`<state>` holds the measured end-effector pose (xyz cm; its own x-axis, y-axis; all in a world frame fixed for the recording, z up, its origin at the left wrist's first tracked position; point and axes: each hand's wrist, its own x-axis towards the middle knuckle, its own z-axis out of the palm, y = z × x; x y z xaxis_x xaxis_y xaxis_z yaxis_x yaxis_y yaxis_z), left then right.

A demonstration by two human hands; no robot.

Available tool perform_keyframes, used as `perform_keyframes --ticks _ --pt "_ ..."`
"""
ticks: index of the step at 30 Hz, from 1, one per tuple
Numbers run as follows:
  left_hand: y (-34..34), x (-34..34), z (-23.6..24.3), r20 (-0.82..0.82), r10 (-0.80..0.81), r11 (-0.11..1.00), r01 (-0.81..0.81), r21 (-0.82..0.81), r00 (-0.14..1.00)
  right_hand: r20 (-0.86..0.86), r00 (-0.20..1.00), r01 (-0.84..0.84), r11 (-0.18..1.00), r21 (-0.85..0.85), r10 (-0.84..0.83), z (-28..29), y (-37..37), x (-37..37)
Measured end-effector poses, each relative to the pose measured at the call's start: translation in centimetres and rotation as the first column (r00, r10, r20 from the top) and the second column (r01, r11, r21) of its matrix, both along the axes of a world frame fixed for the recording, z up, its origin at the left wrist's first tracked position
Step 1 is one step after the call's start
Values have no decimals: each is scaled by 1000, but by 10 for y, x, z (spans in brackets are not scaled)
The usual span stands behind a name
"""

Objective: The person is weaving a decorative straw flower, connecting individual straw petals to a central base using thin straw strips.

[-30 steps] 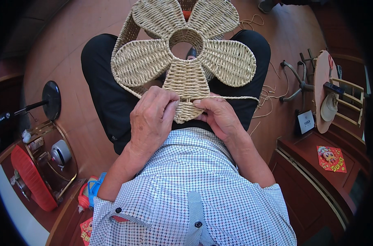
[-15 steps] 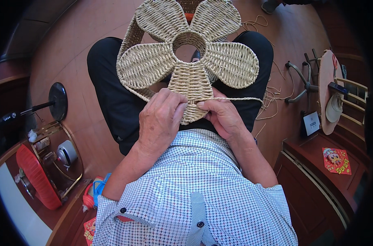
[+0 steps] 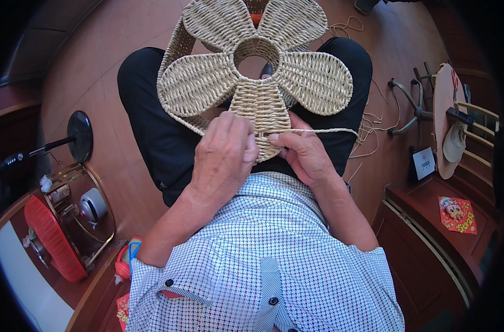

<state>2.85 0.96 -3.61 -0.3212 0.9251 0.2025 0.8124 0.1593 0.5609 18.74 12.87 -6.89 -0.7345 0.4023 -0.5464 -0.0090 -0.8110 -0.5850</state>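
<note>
A pale woven piece shaped like a flower (image 3: 200,83), with five petals round an open ring, rests over my lap. My left hand (image 3: 221,160) is closed, its curled fingers at the left side of the lowest petal; what they pinch is hidden. My right hand (image 3: 303,153) grips that petal's right side, thumb on top beside a crosswise band and fingers behind it. A twisted cord (image 3: 332,130) runs rightward from there across my dark trousers (image 3: 144,110).
Loose cords (image 3: 367,133) lie on the floor at right, beside a metal chair base (image 3: 421,113), an oval board (image 3: 447,77) and a wooden cabinet (image 3: 407,243). A black round stand (image 3: 80,130) and a red object with a metal frame (image 3: 50,238) are at left. A person's shoe (image 3: 364,5) shows at top.
Both hands and the woven flower appear slightly further right. My left hand has lifted and curled more at the petal, while my right thumb stays on it.
</note>
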Motion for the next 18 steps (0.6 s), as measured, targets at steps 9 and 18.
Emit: perform_keyframes --ticks 9,18 --pt "-13 1 19 428 264 960 -191 -206 865 16 998 58 991 122 -61 -4 -9 1" --pt "-5 1 5 180 136 988 -121 -91 974 16 997 69 990 127 -72 1 -12 0"
